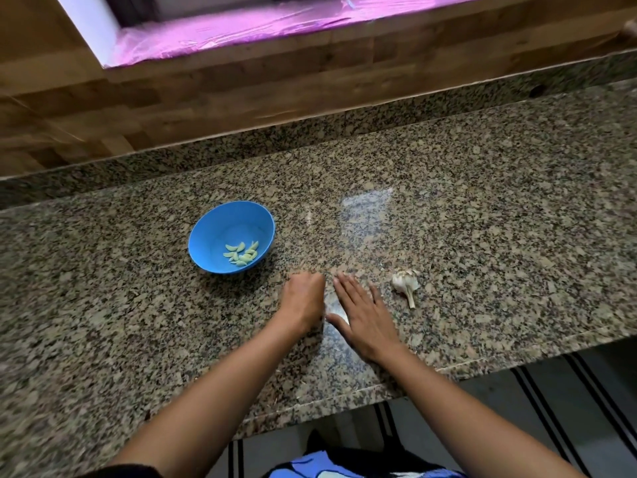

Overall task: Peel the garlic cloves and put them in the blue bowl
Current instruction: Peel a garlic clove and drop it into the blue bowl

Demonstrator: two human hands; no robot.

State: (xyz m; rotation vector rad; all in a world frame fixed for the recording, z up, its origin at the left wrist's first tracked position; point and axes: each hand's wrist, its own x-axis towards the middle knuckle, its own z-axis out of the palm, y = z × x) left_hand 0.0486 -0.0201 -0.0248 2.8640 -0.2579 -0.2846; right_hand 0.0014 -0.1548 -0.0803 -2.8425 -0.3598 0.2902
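Note:
A blue bowl [220, 232] stands on the granite counter left of centre, with several peeled pale-green garlic cloves [242, 253] in its bottom. A partly broken garlic bulb [406, 282] with a dry stem lies on the counter to the right. My left hand [303, 300] rests on the counter just right of the bowl, its fingers curled under; whether it holds anything is hidden. My right hand [362, 313] lies flat with straight fingers between the left hand and the bulb, a short gap from the bulb.
The granite counter [482, 219] runs left to right, its front edge close to my body. A low granite upstand and a wooden wall rise behind it, with a window ledge covered in pink plastic [241, 29]. A striped floor mat [568, 408] lies below.

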